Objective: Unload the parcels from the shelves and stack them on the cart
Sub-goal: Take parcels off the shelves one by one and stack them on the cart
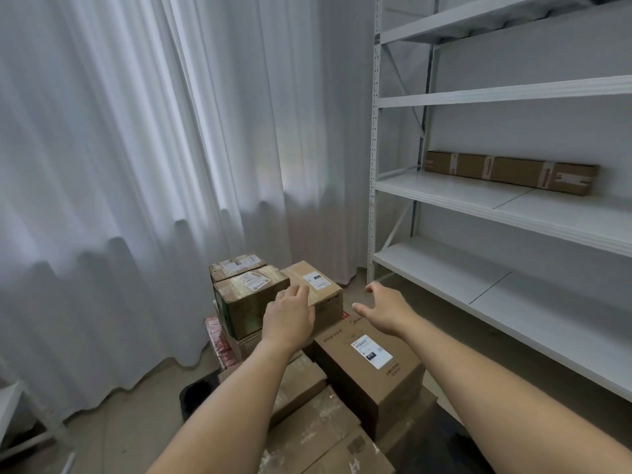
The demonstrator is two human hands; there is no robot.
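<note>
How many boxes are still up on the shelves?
1: a long flat brown cardboard box lies on the middle white metal shelf, against the wall. The shelving runs out of view rightward, so more may be hidden.

1. A stack of cardboard parcels point(318, 388) was seen at the lower centre.
2. The left hand point(290, 314) was laid on a labelled box point(316, 289), fingers relaxed.
3. The right hand point(384, 307) was held spread, nothing gripped.
4. One long parcel point(511, 172) was left on the white shelves point(513, 206) at right.

head view — forward, downward, close above hands point(338, 311)
</note>
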